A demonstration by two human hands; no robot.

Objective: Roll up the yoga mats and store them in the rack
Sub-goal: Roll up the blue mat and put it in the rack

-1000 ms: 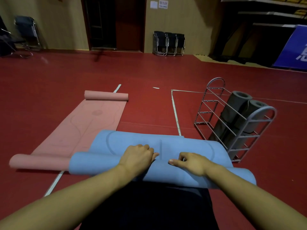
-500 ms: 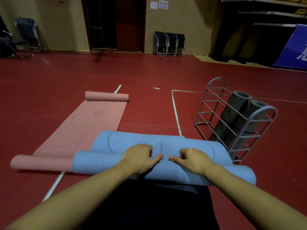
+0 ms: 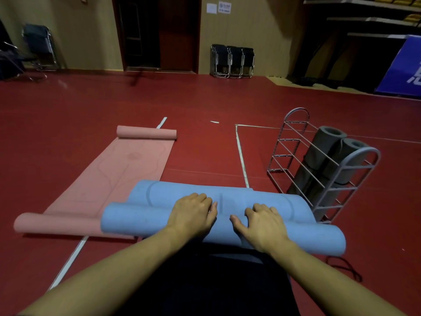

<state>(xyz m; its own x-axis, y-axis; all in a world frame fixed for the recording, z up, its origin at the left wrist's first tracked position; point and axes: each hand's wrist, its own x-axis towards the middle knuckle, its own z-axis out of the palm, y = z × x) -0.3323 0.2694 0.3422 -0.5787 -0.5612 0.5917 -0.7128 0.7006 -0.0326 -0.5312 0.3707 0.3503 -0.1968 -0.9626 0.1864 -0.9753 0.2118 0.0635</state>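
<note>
Closest to me I see both forearms reaching out over a dark lap toward the blue mat [image 3: 284, 233]. My left hand [image 3: 192, 214] and right hand [image 3: 264, 222] lie side by side on top of the blue mat's rolled part, palms down, fingers bent over the curve of the roll and pressing on it, not wrapped round it. The thumbs point toward each other with a small gap between them.

The blue mat lies crosswise on the red floor [image 3: 68, 110], mostly rolled, with a short flat stretch still spread just beyond the hands. A dark cord [image 3: 346, 269] lies on the floor just beside the blue mat's right end.

Left of the blue mat, touching its left end, lies the pink mat [image 3: 118, 174]. Its near end is curled into a roll, its middle lies flat, and its far end is curled as well.

Right of the blue mat, just beside its far corner, stands the wire rack [image 3: 328, 179]. Two grey rolled mats [image 3: 325, 144] lean in it, next to each other.

White lines [image 3: 241, 156] run over the floor beyond the blue mat. Well past it, against the far wall, stand folded chairs [image 3: 232, 61], with a dark doorway [image 3: 157, 33] to their left and a blue board [image 3: 403, 69] off to the right.
</note>
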